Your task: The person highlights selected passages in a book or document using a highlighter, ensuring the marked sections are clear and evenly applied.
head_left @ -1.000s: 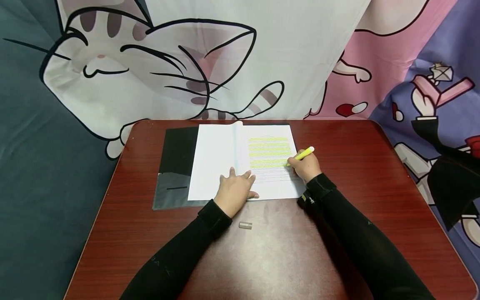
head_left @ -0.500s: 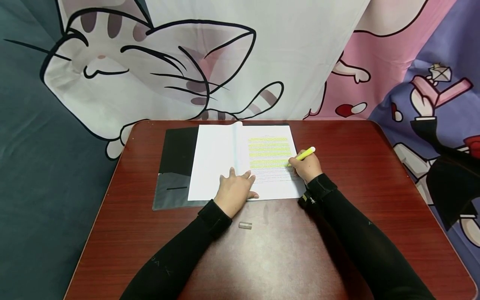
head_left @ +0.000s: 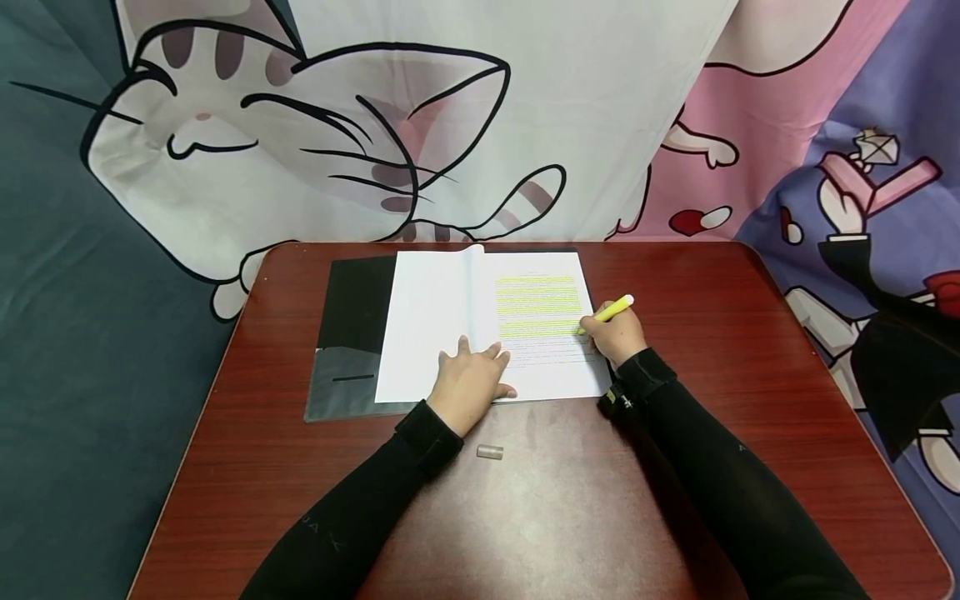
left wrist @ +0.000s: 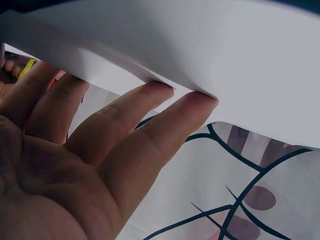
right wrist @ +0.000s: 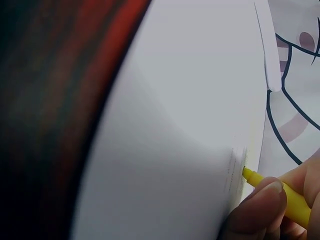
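An open booklet of white sheets (head_left: 423, 325) lies in a dark folder (head_left: 358, 292). Its right page (head_left: 540, 379) carries lines of print, the upper ones marked yellow. My right hand (head_left: 617, 335) pinches a yellow highlighter (head_left: 615, 307) near its tip, at the right end of the lowest yellow line. In the right wrist view, the highlighter's tip (right wrist: 247, 172) is right at the print. My left hand (head_left: 467, 385) rests with spread fingers on the lower part of the booklet, by the fold. The left wrist view shows its fingertips (left wrist: 202, 102) against the paper.
A small grey cylindrical piece (head_left: 490, 452) lies on the reddish-brown table (head_left: 675, 533), just in front of the left hand. Behind the table's far edge hangs a cloth (head_left: 600, 108) with cartoon prints. A green cloth (head_left: 97, 375) is at the left.
My right hand and the highlighter have slid slightly to the right along the line. The left hand stays in place on the booklet.
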A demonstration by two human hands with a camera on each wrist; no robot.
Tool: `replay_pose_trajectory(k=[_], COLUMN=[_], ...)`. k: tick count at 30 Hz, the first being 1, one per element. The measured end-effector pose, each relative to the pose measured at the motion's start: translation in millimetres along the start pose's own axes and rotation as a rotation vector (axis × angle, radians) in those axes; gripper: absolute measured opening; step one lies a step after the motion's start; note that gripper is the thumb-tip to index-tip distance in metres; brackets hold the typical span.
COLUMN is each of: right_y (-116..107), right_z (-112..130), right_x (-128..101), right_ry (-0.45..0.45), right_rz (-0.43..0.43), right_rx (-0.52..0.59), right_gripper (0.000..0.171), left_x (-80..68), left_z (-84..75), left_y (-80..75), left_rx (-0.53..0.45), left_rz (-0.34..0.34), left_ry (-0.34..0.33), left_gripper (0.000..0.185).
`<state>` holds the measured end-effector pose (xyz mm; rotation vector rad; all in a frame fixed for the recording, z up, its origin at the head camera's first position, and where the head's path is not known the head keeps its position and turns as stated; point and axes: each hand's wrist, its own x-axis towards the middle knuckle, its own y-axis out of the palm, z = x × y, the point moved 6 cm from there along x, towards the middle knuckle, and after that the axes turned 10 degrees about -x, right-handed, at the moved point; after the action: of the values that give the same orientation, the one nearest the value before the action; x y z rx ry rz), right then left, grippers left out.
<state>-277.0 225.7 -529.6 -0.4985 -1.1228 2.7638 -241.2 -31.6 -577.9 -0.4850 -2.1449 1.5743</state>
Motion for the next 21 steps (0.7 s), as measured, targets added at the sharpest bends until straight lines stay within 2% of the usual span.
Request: replay_pose_trajectory(k=[13, 21], right_y=[-4.5, -5.5], right_z=[-1.6, -5.1], right_x=[-3.3, -0.8], right_ry=[-0.027, 0.001], right_rz=[0.008, -0.013], right_rx=[-0.012, 0.0], right_gripper=[0.02, 0.018], left_x=[-1.6, -0.4], left_z=[-2.9, 2.0], left_y=[-6.1, 4.9], left_rx=[-0.026, 0.039], left_rz=[0.012, -0.024], left_ry=[-0.01, 0.012], left_gripper=[0.073, 0.072])
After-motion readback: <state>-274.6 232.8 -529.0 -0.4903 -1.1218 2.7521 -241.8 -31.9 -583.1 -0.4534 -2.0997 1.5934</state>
